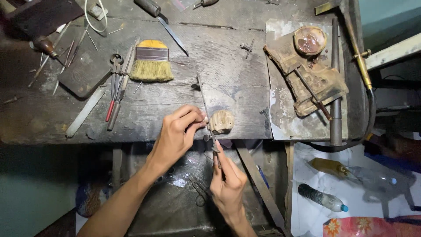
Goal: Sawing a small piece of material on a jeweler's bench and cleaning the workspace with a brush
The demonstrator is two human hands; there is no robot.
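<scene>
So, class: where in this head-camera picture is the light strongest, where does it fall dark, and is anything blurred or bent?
Head view: light is strongest on the middle of the workbench, around the brush and the left hand; the lower left corner sinks into shadow; the right hand on the thin saw frame looks slightly soft; the bench's edges bow a little, as with a wide lens; the plastic bottle shows small glints.

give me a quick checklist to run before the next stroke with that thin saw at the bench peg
1. Left hand steadies the work against the wooden peg: ok.
2. Right hand grips the saw frame handle: ok.
3. Piece being cut visible: cannot tell, hidden by fingers.
4. Blade tension: cannot tell.
5. Brush and pliers lie away from the saw: ok.
</scene>
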